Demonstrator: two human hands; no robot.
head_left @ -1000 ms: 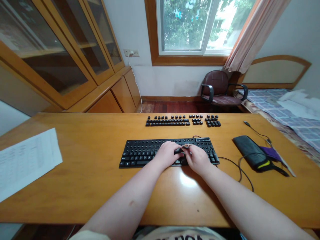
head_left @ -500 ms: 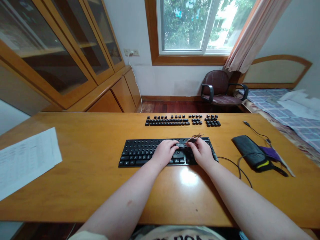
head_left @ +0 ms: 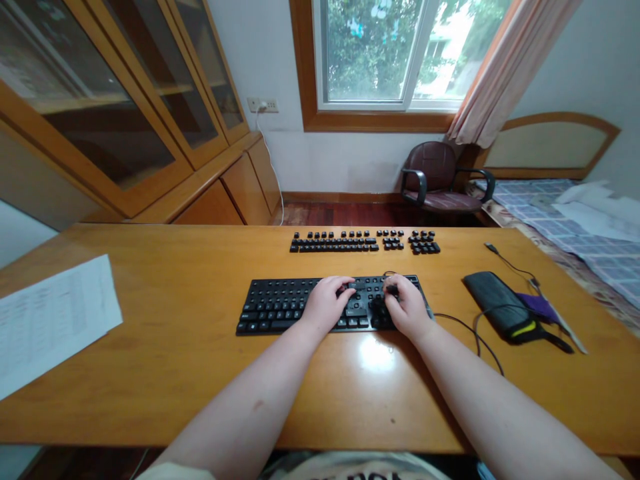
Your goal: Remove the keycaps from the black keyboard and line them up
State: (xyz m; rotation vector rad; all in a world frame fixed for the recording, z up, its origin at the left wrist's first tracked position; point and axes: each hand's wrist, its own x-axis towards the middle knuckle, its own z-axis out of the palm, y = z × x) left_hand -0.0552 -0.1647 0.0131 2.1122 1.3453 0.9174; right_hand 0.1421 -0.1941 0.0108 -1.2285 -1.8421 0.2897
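A black keyboard lies on the desk in front of me, with keycaps on its left part and bare stems showing toward the right. Resting over its middle is my left hand, thumb and forefinger apart beside a wide dark keycap. My right hand is over the number-pad side, its fingers closed round a small dark keycap puller. A thin wire end of that tool pokes up past the fingers; the rest is hidden.
Loose keycaps stand in rows behind the keyboard. On the right are a dark pouch, a purple cloth and a cable. Printed paper lies at left. A chair stands beyond the desk.
My right hand has turned and shifted slightly right, drawing the puller away from the wide keycap. My left thumb and forefinger have parted from that keycap, which now sits flat among the keys.
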